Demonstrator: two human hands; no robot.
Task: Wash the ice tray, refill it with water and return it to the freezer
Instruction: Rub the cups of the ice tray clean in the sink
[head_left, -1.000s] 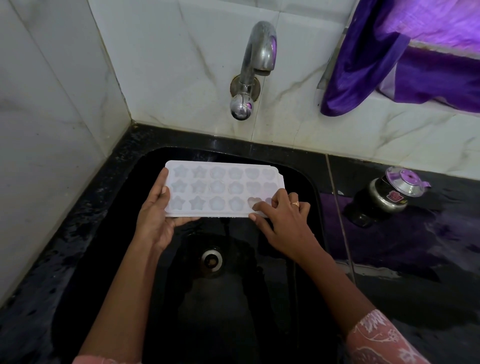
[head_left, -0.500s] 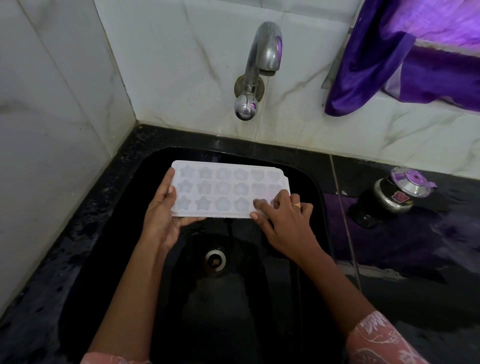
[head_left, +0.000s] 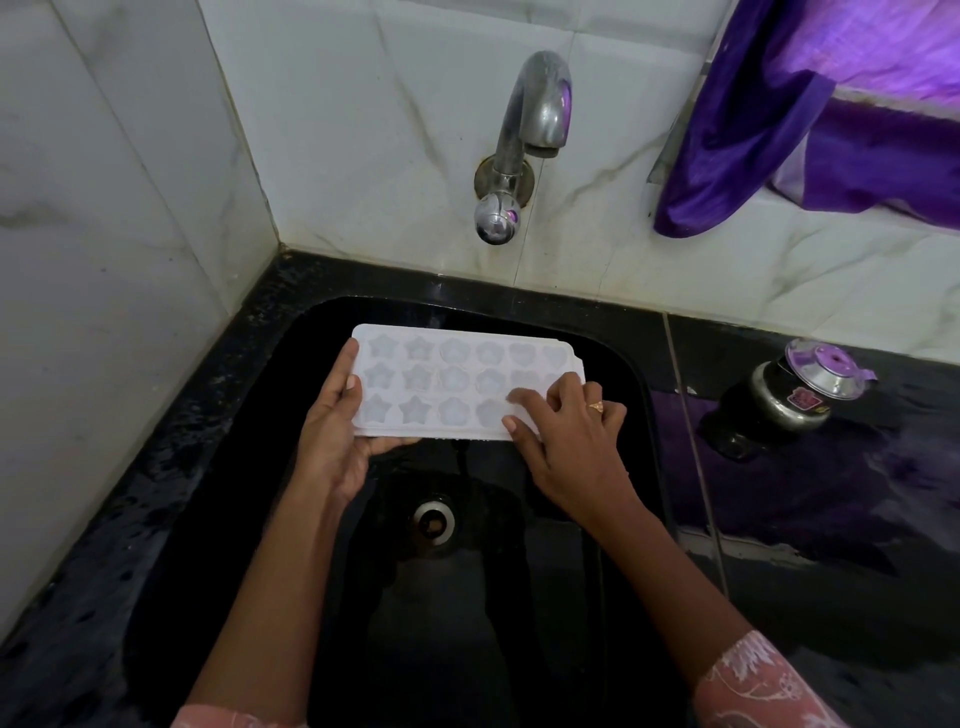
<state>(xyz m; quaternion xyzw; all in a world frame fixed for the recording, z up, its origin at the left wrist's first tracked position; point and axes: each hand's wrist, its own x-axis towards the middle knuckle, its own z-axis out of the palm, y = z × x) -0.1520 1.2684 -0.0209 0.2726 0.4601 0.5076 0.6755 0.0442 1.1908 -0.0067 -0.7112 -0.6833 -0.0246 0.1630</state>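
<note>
1. Fingers (head_left: 345, 364) of the left hand (head_left: 332, 447) hold the ice tray (head_left: 457, 379) at its 9 o'clock end: thumb and index finger on top along the edge, the other fingers curled underneath.
2. Right hand (head_left: 571, 447): bent fingers, tips pressing on the tray's top at its 4 o'clock corner, thumb against the near edge. A gold ring (head_left: 596, 407) is on one finger.
3. Tray is white and roughly level, cells facing up in three rows of star, flower and heart shapes. Cannot tell if the cells hold water.
4. Tray is held over the black sink (head_left: 467, 623), toward the sink's 12 o'clock side. The drain (head_left: 434, 521) is at the tray's 6 o'clock.
5. Metal tap (head_left: 530, 119) is on the tiled wall at 12 o'clock, its spout above the tray.
6. Steel pot (head_left: 795, 395) with a lid stands on the dark glossy surface (head_left: 831, 519), at the sink's 3 o'clock.
7. Purple cloth (head_left: 753, 130) hangs at 1 o'clock.
8. Pink patterned sleeve (head_left: 763, 686) covers the right forearm, at 5 o'clock.
</note>
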